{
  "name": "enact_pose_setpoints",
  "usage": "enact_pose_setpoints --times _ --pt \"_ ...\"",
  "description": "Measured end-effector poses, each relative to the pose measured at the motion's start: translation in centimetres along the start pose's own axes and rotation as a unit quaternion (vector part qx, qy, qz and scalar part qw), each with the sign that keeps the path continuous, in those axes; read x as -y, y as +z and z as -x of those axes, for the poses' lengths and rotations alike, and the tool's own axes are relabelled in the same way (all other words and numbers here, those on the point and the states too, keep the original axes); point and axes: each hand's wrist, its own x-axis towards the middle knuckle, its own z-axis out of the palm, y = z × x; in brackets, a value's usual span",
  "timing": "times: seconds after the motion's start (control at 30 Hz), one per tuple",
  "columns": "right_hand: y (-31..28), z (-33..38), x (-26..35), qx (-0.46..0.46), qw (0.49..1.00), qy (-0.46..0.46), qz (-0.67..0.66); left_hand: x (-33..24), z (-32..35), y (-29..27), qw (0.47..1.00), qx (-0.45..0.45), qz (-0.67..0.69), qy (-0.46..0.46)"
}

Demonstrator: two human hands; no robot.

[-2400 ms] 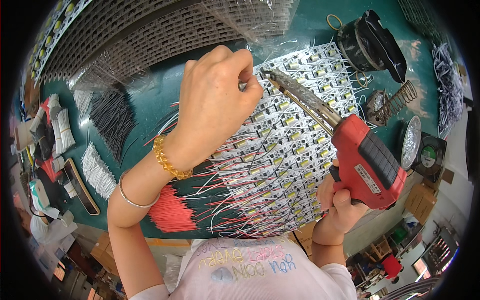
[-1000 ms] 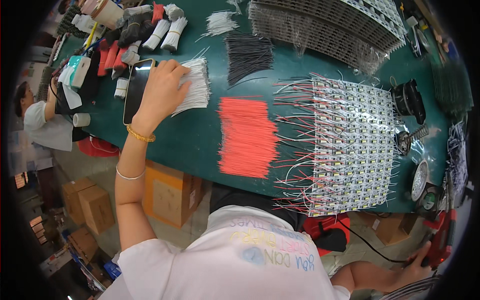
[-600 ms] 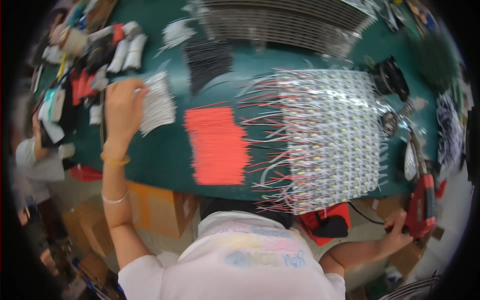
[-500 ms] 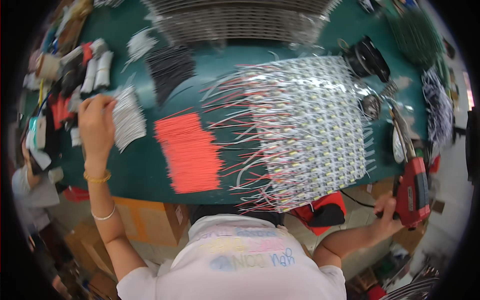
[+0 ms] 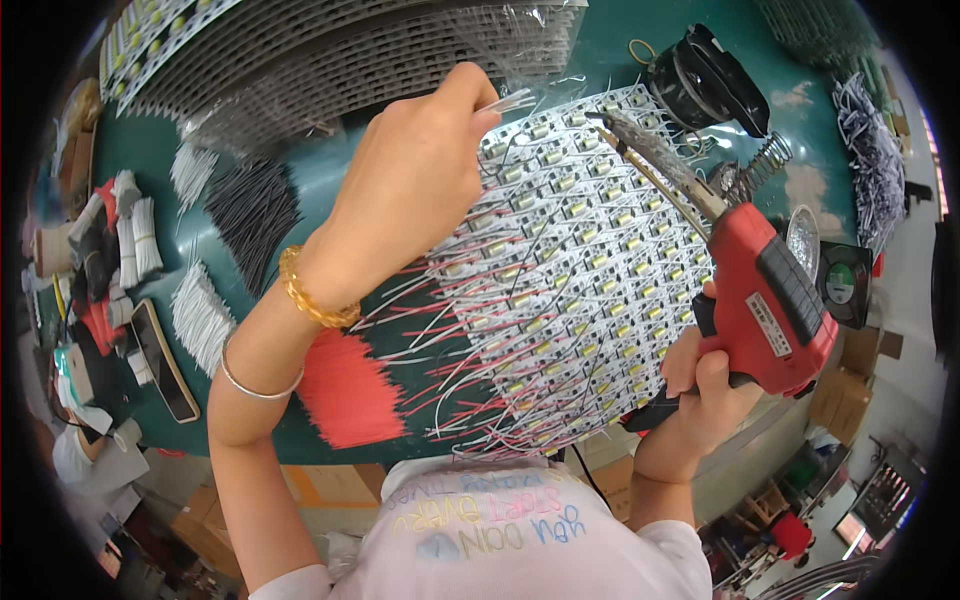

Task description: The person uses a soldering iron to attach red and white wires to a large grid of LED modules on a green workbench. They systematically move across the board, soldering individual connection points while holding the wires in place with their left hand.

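Soldering gun (image 5: 745, 270): red-bodied, black-panelled, white-labelled; metal barrel (image 5: 660, 154) grey, grimy.

Bright, even light washes the green surface (image 5: 600, 75), glinting off plastic film (image 5: 515, 40) just beyond the left hand's fingers (image 5: 468, 90) and laying a pale sheen to their left. Detail is crisp near the fingers; farther out, fisheye curves soften into black corners.

Single head-worn fisheye, looking steeply down, close above left hand (image 5: 415, 160), right hand (image 5: 715, 400), green table (image 5: 605, 40).
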Motion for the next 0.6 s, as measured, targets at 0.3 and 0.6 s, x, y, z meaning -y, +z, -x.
enact_pose_setpoints --times 0.3,0.6 --pt "-1.6 0.4 -1.8 0.025 0.995 -0.004 0.098 0.9 -1.5 1.0 0.999 -0.021 -0.028 -0.028" --pt "1.3 -0.5 -0.1 0.022 0.998 0.058 -0.012 0.7 -1.1 2.6 0.998 -0.015 0.025 -0.053"
